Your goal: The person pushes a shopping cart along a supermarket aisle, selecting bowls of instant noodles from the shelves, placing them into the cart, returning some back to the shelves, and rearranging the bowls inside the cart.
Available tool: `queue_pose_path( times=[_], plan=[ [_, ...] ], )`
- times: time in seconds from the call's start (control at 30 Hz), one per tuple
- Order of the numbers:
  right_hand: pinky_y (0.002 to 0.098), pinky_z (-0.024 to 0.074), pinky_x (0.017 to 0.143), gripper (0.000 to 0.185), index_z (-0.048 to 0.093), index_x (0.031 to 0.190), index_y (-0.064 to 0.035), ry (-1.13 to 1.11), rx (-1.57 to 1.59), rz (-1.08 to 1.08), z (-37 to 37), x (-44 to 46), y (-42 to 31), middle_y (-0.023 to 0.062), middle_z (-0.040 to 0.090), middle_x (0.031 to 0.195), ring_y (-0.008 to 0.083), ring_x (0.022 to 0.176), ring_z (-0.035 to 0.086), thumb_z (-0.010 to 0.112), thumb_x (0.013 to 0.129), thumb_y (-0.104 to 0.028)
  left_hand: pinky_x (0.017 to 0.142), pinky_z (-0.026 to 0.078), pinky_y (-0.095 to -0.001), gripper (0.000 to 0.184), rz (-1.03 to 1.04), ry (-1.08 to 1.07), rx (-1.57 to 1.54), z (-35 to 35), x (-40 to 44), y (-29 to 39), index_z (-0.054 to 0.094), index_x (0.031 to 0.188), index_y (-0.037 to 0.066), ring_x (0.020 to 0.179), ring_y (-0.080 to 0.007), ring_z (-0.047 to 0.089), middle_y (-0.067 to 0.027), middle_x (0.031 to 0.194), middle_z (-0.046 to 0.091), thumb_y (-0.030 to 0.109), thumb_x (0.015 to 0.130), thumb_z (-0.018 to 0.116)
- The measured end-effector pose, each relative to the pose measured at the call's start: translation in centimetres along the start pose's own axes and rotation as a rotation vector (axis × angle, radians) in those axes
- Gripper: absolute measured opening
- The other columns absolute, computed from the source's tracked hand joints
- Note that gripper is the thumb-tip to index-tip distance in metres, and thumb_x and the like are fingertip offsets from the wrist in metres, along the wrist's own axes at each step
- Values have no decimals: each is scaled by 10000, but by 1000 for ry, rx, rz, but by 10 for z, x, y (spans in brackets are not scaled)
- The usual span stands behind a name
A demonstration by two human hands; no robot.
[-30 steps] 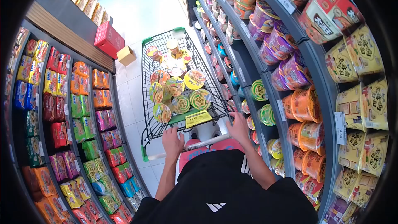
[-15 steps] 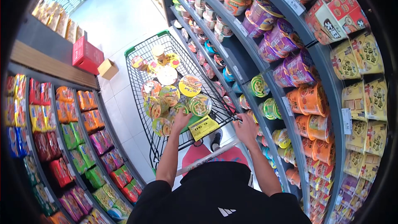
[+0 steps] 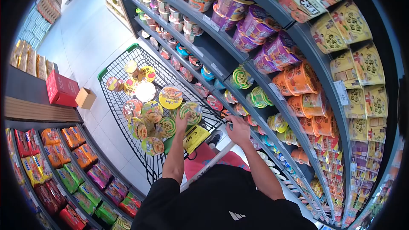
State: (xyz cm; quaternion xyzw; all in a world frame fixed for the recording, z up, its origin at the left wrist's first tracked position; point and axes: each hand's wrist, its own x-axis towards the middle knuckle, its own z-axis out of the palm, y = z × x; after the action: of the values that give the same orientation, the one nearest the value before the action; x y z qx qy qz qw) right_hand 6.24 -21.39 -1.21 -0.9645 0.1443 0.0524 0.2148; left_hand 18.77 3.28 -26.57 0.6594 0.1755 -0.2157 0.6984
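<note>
The left hand (image 3: 181, 124) is placed over the near part of the shopping cart (image 3: 102, 73), beside the green-lidded cup (image 3: 192, 113); whether that cup is gripped cannot be told. The right hand (image 3: 238, 130) is held with fingers partly curled by the cart's near right corner, its grip unclear. Other noodle cups (image 3: 152, 111) are gathered farther left, and a yellow sign (image 3: 197, 138) is seen between the hands

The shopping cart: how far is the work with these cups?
Much looks done: the cart holds many lidded cups. In hand, the left hand is at a green-edged cup, grip unclear; the right hand is at the cart's near end. What is left is unclear: shelved tubs stand alongside, but nothing shows whether more are wanted.
</note>
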Motion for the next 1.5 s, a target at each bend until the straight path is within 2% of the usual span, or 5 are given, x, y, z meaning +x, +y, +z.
queue_pose_path(
  times=[0.2,0.53,0.8,1.27,1.5],
  plan=[
    [524,521,1072,292,682,1265,-212,38,48,-19,11,-2,-3,67,741,1219,351,1214,686,687,978,-270,966,531,-468,951,-333,-49,57,-35,-37,58,379,1720,320,1187,-203,663,-48,1361,700,392,921,889],
    [511,409,1210,747,550,1483,-50,258,288,-163,25,-28,-42,207,564,1456,412,1404,525,878,835,-227,1107,413,-498,925,-266,-110,-27,-84,-106,115,437,1616,61,1248,-312,606,-192,1450,606,726,985,562],
    [474,392,1277,1354,221,1662,33,-116,852,-268,16,-63,-92,259,418,1628,380,1534,454,1063,659,-312,997,503,-348,664,-122,-214,-124,-49,-230,164,554,1537,59,1209,-154,645,-64,1463,663,584,1144,453],
    [442,519,1146,1091,300,1623,-22,-267,1310,-159,45,-48,-66,201,597,1506,297,1366,636,957,814,-342,1090,509,-421,677,268,-249,70,-28,-257,180,433,1583,30,1296,-263,600,-163,1455,600,263,1035,755],
    [442,540,1099,978,338,1605,-29,-249,888,-100,30,-56,-72,228,682,1405,339,1298,692,882,879,-395,1120,494,-399,736,321,-213,72,-12,-244,164,444,1553,17,1316,-260,602,-161,1439,613,223,952,817]
  ],
)
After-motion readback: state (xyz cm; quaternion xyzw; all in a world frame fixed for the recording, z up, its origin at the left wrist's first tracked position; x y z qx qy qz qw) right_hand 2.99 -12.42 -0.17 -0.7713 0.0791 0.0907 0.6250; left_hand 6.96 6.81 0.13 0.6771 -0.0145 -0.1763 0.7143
